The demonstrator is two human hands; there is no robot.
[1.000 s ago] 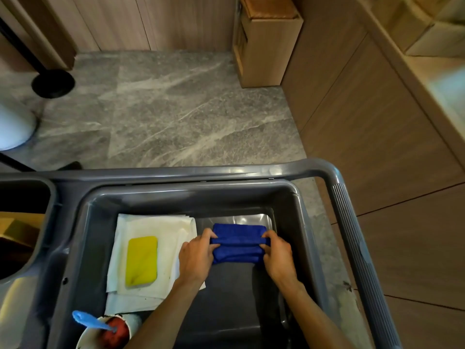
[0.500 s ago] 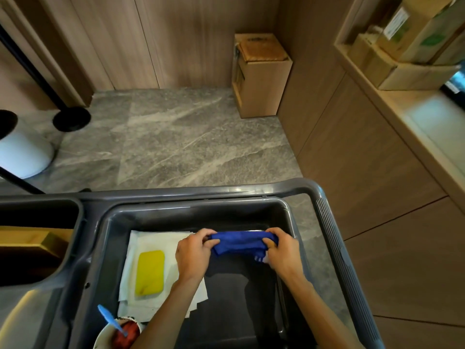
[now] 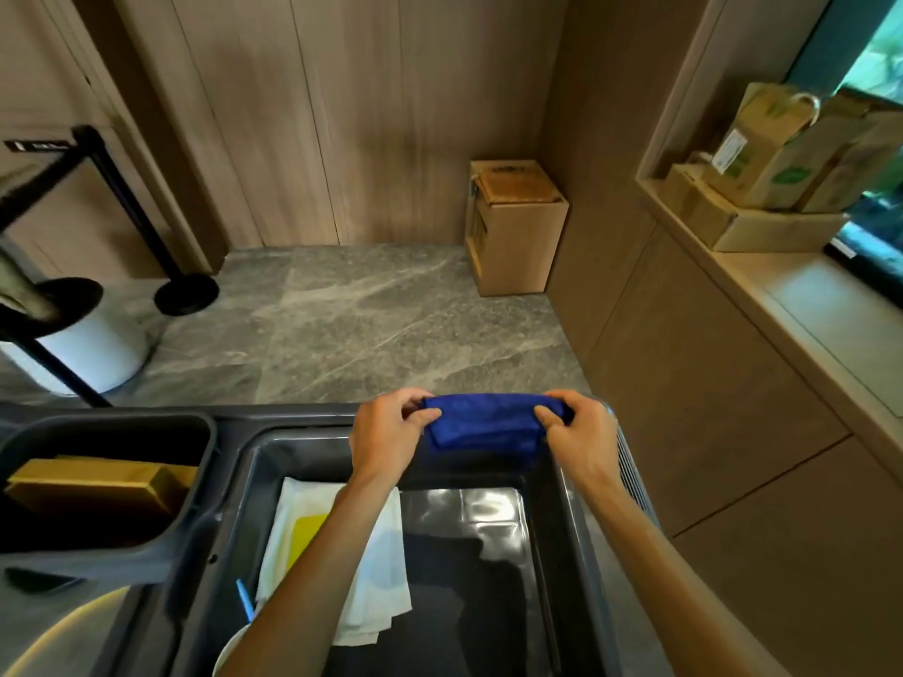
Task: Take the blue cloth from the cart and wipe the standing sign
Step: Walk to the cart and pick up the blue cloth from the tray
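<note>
Overhead, the view takes in a grey plastic cart standing on a grey marbled stone floor, enclosed by wood-panelled walls. Both bare hands hold the folded blue cloth above the far rim of the cart's main bin: the left hand is clenched on its left end, the right hand on its right end, thumbs pressed on top. The cloth is clear of the bin floor, which is dark and glossy. White cloths lie in the bin's left part with a yellow pad on them, partly hidden by the left forearm. A side compartment at left holds a tan box. A cardboard box stands in the far corner. A ledge at right carries paper bags. A black stanchion post with a round base stands at far left, beside a white cylindrical bin.
</note>
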